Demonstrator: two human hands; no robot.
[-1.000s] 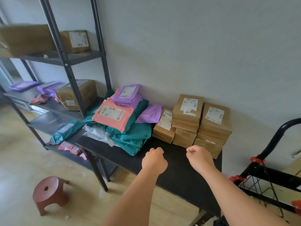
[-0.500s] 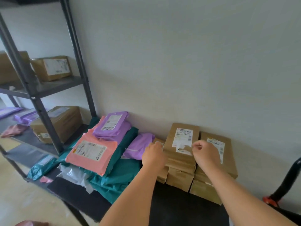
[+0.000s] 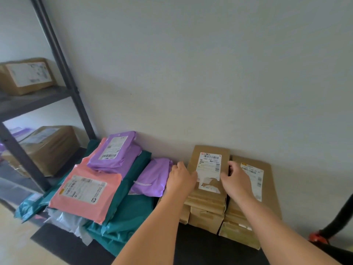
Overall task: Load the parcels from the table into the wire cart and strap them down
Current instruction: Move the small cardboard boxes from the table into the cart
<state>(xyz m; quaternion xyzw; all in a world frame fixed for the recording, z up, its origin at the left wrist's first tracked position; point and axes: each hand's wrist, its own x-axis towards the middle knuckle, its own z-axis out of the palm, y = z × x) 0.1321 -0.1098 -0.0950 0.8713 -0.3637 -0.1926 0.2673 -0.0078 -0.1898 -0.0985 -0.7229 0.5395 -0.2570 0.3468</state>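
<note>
Beside the box point(image 3: 208, 150), the hands point(image 3: 181, 180) point(image 3: 236, 182) hide fingertips.

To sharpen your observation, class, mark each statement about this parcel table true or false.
1. The left hand and right hand hold the sides of the top box. True.
2. The pink mailer lies beneath the teal bags. False: it lies on top of them.
3. A purple mailer overlaps the pink mailer's far end. True.
4. The top box carries no label. False: a white label, torn at its near end, is stuck on it.
5. The cardboard boxes sit at the table's front edge. False: they sit at the back, by the wall.
</note>
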